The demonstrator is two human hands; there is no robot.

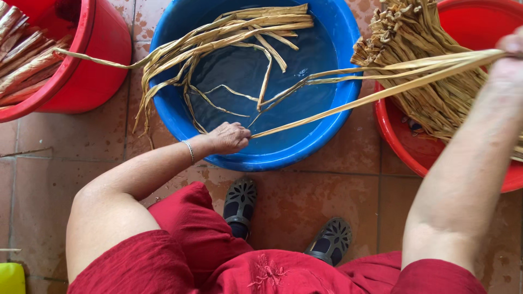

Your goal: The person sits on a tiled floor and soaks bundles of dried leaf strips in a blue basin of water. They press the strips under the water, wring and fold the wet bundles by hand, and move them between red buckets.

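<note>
Strips drawn taut between two hands, over a water basin.

Left hand [229,137], at the blue basin's [332,103] 6 o'clock rim, has its grip closed on the low ends of long pale leaf strips [381,81]; right hand [509,51], up at 2 o'clock, pinches their far ends shut, so they span straight above the water. More strips [239,32] lie soaking, draped over the 10 o'clock rim. A dry bundle [419,60] sits in the red tub [403,147] at 3 o'clock; another red tub [87,71] at 10 o'clock.
</note>
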